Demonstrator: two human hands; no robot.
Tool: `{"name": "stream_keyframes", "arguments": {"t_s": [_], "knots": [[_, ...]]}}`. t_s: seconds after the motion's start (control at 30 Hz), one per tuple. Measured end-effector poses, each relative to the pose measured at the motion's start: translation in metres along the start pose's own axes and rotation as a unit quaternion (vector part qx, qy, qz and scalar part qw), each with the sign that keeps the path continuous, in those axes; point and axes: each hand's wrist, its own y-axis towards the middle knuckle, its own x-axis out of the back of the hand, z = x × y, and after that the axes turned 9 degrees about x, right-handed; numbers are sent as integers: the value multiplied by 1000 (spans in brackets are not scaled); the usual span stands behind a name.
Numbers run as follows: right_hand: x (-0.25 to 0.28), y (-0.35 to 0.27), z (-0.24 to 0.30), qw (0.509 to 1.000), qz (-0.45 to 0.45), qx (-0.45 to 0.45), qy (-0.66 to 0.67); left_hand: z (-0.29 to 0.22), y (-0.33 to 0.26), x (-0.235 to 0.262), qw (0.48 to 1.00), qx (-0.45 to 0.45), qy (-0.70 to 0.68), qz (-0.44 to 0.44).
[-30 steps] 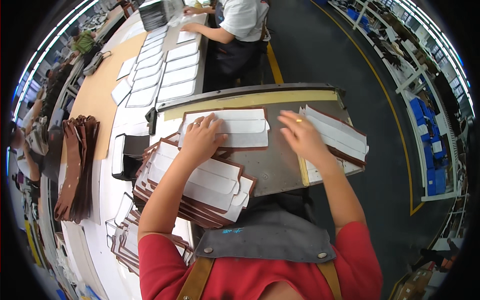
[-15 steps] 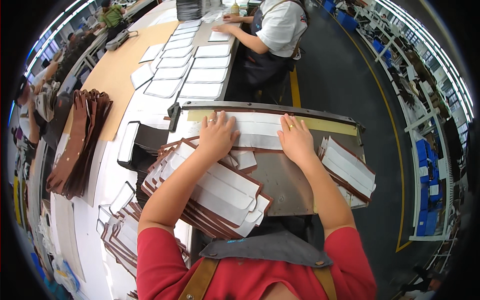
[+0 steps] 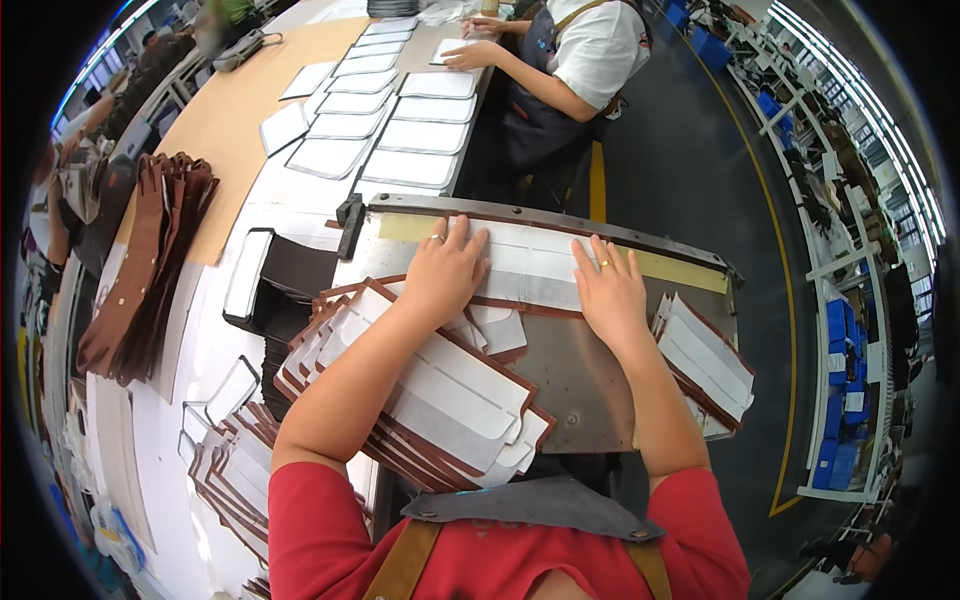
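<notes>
Both left hand (image 3: 447,276) and right hand (image 3: 612,297) were laid on white panel (image 3: 528,264); fingers slightly spread, nothing gripped. Panel seemingly was being straightened by metal bar (image 3: 540,216); even push probably needed.

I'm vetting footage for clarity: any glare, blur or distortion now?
Head view: the ceiling lights at upper right burn white; head view: the shelving bows in fisheye distortion; head view: the left hand and right hand look sharp, while a far upper-left person is partly blurred.

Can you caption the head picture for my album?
Left hand and right hand rest on a brown-edged white panel atop a metal plate.
</notes>
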Motion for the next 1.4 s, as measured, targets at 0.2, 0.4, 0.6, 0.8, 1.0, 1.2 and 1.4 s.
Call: {"name": "stream_keyframes", "arguments": {"t_s": [0.2,0.4,0.6,0.8,1.0,1.2,1.4], "knots": [[4,3,8,994,-56,27,92,1,-2,5,995,-22,39,-90],[5,0,9,997,-41,31,51,-8,-3,13,999,14,31,-26],[1,-3,13,998,-25,30,47,-9,-5,14,998,-10,45,-40],[-2,-5,13,998,-29,35,43,-9,-5,14,998,-14,23,-52],[8,-7,11,998,-21,44,47,-4,-5,21,997,2,-56,-45],[-2,58,45,956,-82,81,269,12,0,14,990,80,-84,-76],[-28,96,60,939,-67,135,309,14,3,12,997,50,-31,-40]]}}
